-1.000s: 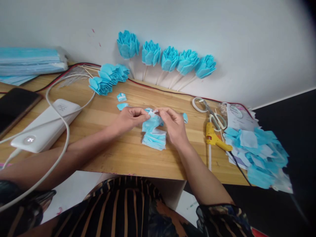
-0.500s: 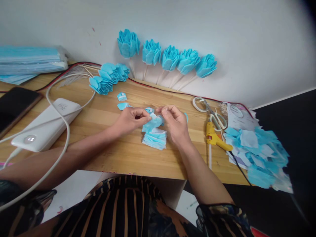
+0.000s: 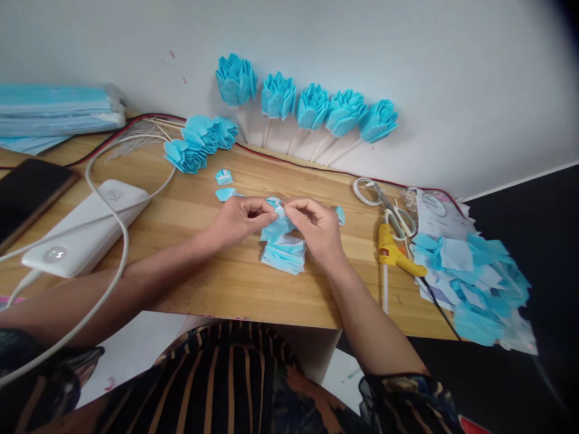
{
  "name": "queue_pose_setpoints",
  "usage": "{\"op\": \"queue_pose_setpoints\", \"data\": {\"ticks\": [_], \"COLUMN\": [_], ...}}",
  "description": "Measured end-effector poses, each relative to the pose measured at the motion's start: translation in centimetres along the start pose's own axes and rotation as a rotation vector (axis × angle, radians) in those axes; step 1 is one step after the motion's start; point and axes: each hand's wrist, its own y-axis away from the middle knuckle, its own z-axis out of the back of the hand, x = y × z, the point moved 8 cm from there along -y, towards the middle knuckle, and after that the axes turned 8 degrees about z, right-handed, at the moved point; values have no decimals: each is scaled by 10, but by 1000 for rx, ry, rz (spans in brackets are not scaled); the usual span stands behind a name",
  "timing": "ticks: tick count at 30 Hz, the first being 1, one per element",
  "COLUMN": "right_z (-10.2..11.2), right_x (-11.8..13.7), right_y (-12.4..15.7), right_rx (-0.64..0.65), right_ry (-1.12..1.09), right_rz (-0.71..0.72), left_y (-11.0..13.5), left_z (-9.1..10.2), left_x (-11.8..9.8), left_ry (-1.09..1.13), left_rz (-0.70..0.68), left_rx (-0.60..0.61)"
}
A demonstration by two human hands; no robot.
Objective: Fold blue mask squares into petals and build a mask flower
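My left hand (image 3: 242, 222) is closed in a pinch on a small blue-and-white fabric piece (image 3: 280, 212). From the other side, my right hand (image 3: 317, 228) pinches at the same piece, its fingertips close to the left ones. Fingers hide part of this piece. Below it lie more light blue, pleated fabric pieces (image 3: 284, 253) on the wooden table (image 3: 217, 274). Two small cut blue petals (image 3: 224, 176) rest just beyond my left hand, and another petal (image 3: 340, 215) lies by my right hand.
Several blue fabric flowers (image 3: 313, 107) on sticks lean against the wall; others (image 3: 199, 141) lie at back left. A white power bank (image 3: 85, 229), its cable and a phone (image 3: 34, 196) are left. Scissors (image 3: 391, 208), a yellow glue gun (image 3: 398, 256) and fabric scraps (image 3: 484, 283) are right.
My right hand has shifted slightly left and its fingertips have come to the small piece near the left fingers. The left hand has stayed in place.
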Motion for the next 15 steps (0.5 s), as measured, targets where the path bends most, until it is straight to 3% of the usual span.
{"op": "queue_pose_setpoints", "data": {"ticks": [6,10,15], "right_z": [6,19,29], "right_x": [-4,-7,-12], "right_y": [-1,-4,-5], "right_rx": [-59,-172,-259], "right_ry": [-31,-108,-172], "right_rz": [-4,7,-22], "left_y": [0,-1,-2], "left_z": [-2,1,8], "left_x": [2,5,5], "left_ry": [17,44,149], "left_rz": [15,51,78], "left_rx": [27,19,-40]}}
